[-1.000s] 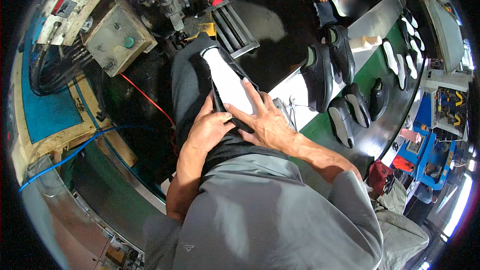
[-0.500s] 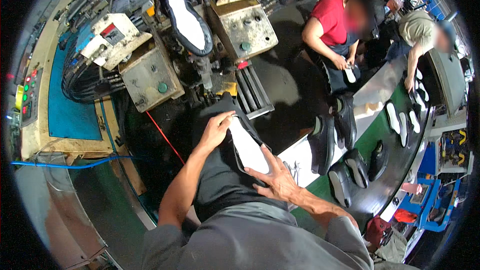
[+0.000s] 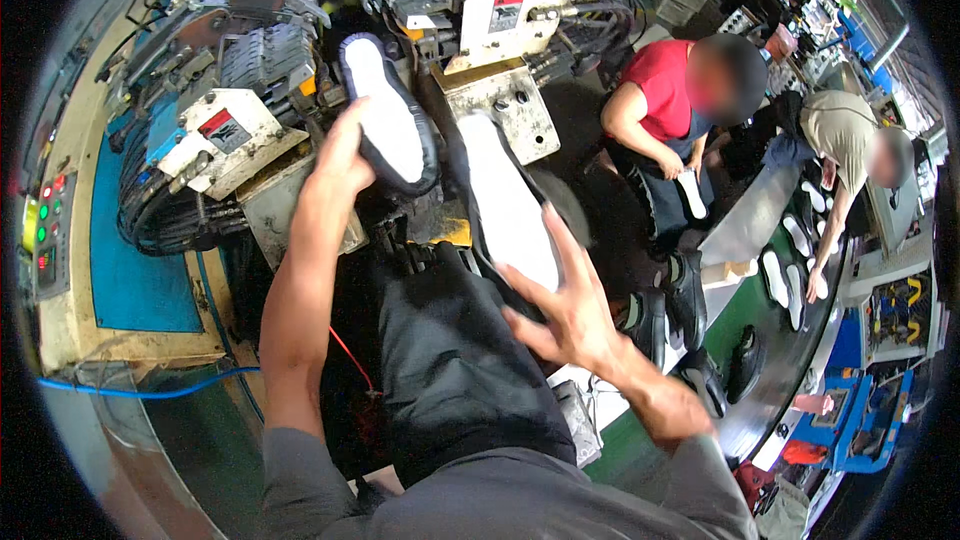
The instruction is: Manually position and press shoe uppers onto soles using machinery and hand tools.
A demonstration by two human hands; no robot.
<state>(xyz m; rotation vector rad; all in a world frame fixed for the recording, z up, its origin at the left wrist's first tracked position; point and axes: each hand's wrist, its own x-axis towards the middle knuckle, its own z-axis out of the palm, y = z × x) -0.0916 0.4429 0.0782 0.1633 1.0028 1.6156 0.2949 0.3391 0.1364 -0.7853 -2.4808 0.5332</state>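
from where i stand, the biggest thing is the grimy machine (image 3: 270,50) filling the upper left, all metal plates, hoses and boxy white housings. next comes the long bench (image 3: 742,225) on the right, green and bare metal, with several black shoes (image 3: 686,300) along it. two co-workers are over there, one in a red top (image 3: 655,90) bent over a white-soled piece, the other in a beige top (image 3: 838,120) stretching an arm to the bench. a black shoe with a white underside (image 3: 390,120) sits on the machine, sole up; a second white-bottomed shoe (image 3: 505,205) slants just beside it, above the knees. the right hand (image 3: 575,315) grasps that second one, fingers spread over its lower end. the left hand (image 3: 345,145) is at the mounted shoe's edge (its fingers are partly hidden, so i can't tell whether they grip). smallest are the lit buttons (image 3: 42,233) far left.
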